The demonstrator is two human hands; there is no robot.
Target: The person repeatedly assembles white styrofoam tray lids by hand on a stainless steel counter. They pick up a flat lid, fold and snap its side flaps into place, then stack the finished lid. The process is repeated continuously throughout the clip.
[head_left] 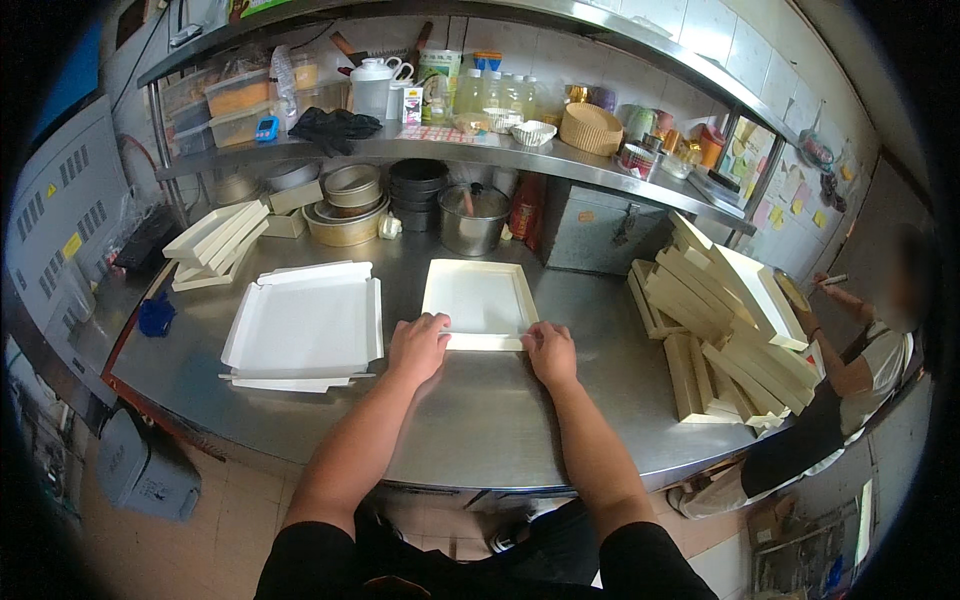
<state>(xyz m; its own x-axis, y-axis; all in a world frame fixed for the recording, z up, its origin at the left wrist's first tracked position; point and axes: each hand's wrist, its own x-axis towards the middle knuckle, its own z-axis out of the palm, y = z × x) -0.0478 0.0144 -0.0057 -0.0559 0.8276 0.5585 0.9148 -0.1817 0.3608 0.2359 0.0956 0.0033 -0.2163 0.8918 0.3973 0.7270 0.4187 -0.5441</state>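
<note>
- Head view: left hand [417,345] and right hand [550,352] press flat, fingers spread, on the near edge of a cream box tray [478,300] mid-worktop [480,420].
- Unfolded white box [305,325] lies just left; stacked trays [730,330] crowd the right.
- Bare steel toward the near edge.

Bare forearms, seemingly black short sleeves [640,560]

The left hand [417,347] and right hand [549,352] cover the near edge of the shallow white box [480,300], so the fingertips and the fold beneath them cannot be seen. The small items on the shelf [560,155] are too small to tell apart. The surface [500,420] hides the person's legs, and the dark rim cuts off the co-worker [880,360] at far right.
</note>
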